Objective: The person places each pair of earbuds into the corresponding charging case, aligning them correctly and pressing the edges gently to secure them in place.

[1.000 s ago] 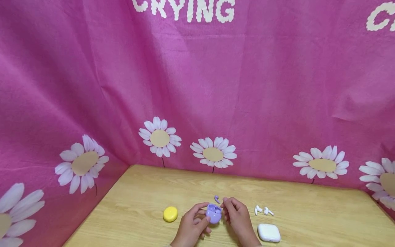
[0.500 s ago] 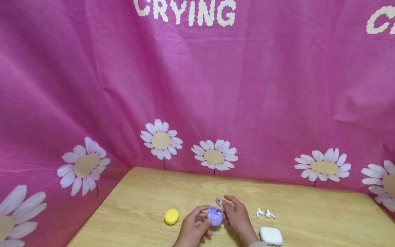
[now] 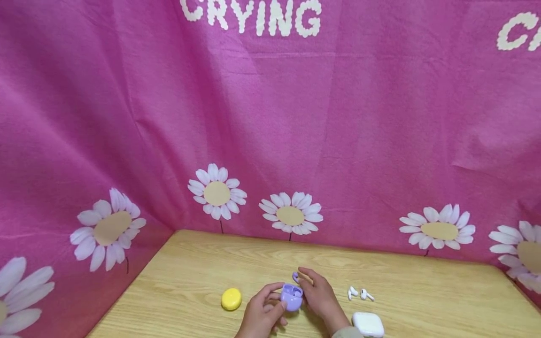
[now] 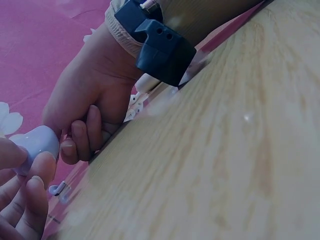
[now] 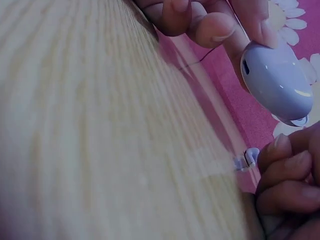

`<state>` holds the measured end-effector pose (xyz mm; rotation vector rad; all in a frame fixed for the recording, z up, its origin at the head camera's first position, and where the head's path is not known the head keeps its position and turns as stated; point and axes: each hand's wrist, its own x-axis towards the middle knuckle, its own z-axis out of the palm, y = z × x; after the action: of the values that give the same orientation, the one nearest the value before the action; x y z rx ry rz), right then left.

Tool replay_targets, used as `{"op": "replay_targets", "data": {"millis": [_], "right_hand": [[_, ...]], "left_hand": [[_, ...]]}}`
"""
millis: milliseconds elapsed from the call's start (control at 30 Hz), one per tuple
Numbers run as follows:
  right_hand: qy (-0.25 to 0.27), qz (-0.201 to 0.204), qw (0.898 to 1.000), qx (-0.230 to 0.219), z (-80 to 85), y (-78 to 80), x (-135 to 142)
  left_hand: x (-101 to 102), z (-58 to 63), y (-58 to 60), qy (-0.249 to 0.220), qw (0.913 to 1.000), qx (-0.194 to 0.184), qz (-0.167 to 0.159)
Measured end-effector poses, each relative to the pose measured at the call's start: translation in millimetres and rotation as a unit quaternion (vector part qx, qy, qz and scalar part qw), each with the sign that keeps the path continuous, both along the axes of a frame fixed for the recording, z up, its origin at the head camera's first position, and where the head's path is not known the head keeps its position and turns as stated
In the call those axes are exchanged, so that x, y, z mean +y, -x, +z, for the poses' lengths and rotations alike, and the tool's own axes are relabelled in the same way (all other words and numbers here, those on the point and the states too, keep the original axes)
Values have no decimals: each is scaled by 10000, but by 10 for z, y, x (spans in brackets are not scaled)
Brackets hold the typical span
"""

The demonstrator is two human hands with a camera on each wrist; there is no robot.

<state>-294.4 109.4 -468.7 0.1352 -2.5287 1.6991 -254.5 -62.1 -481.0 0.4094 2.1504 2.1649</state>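
Observation:
In the head view my left hand (image 3: 261,310) holds a glossy purple earbud case (image 3: 291,300) between thumb and fingers, its slots facing up. The left wrist view shows the case's rounded body (image 4: 42,142) pinched at the fingertips. A loose purple earbud (image 3: 295,277) lies on the table just beyond the case. My right hand (image 3: 320,295) is to the right of the case, index finger stretched out and fingertips right at this earbud. In the right wrist view the earbud (image 5: 252,156) shows beside the right hand's curled lower fingers (image 5: 285,172); the thumb is mostly hidden.
A yellow round case (image 3: 231,299) lies left of the hands. To the right are two white earbuds (image 3: 366,295) and a closed white earbud case (image 3: 368,324). Behind the wooden table (image 3: 203,253) hangs a pink cloth (image 3: 359,117) with daisies.
My right hand has shifted left and reached over toward the loose purple earbud, its index finger straightening. The left hand keeps holding the purple case in nearly the same place.

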Motion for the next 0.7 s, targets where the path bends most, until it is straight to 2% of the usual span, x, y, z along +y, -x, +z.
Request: {"op": "replay_targets", "data": {"millis": [133,400,567,700], "right_hand": [[-226,102,9997,87,17,9,-3],[87,371,9992,-96,11,25,-20],[66,390,9991,-130,0,30,-12],[248,360,9989,-161,-9,39,-16]], "left_hand": [[-9,-2,5,-28,10000,-49,-3],[-20,6,-7,-128,9999,0,6],[-11,7,-10,-202,9998,-20,-4],[-15,1,8,-189,9998,-29,20]]}}
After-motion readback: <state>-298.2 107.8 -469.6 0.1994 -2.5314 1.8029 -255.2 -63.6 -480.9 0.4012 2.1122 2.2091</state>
